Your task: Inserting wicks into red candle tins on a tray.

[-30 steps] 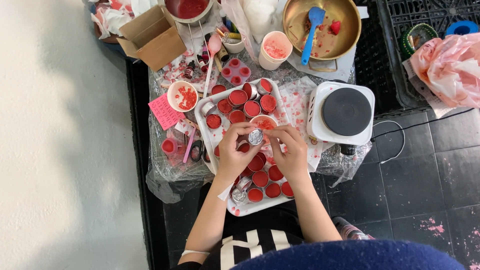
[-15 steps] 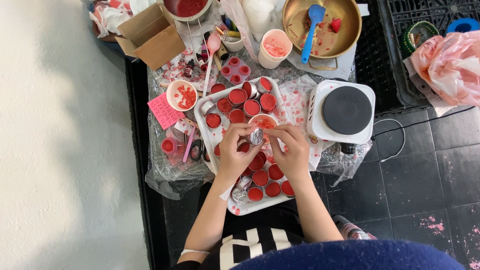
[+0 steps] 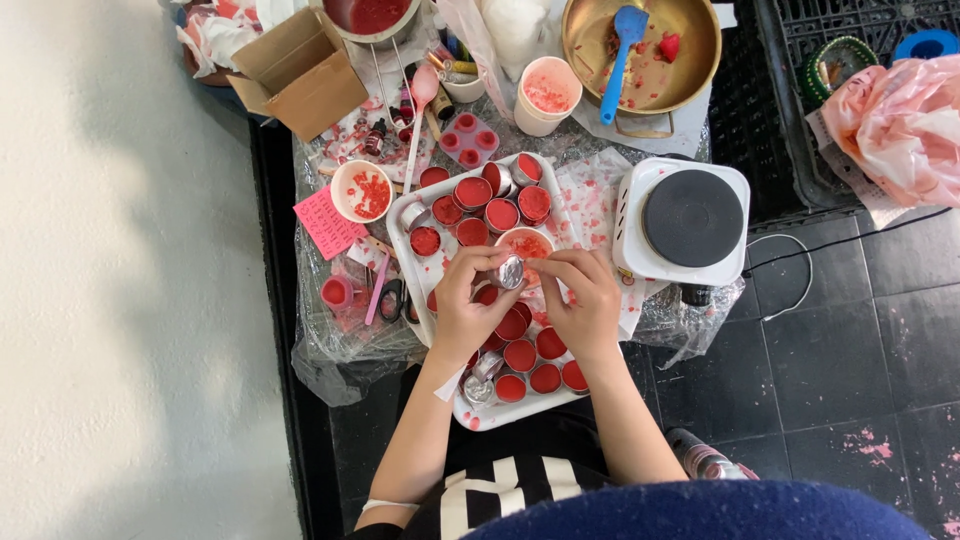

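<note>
Head view, read from the left: a pale floor gives way to a low work surface under clear plastic sheet (image 3: 330, 350); on it sit an open cardboard box (image 3: 300, 70), a pink paper note (image 3: 327, 220), a small white cup (image 3: 361, 190) with red residue, and a white tray (image 3: 400, 235) crowded with round tins of red wax (image 3: 500, 215); most of these stand upright with their open tops facing the camera.

Little has changed since the earlier pictures; both hands stay over the middle of the tray in nearly the same pose, the small silver tin (image 3: 510, 272) remains pinched between them, and only the fingertips seem to have shifted slightly; I judge that the handling of this one tin is still under way and not finished.

The left hand (image 3: 465, 310) is closed on the silver tin from its left side, thumb and fingers curled round it; the tin is held just above the tray, tipped on its side, so its short axis runs roughly left to right and its shiny round face points up and toward the right hand; which end is the open one I cannot tell.

The right hand (image 3: 585, 305) meets it from the right, fingertips pinched at its edge; further right stand a white hot plate (image 3: 690, 218) and a pink plastic bag (image 3: 900, 120).
</note>
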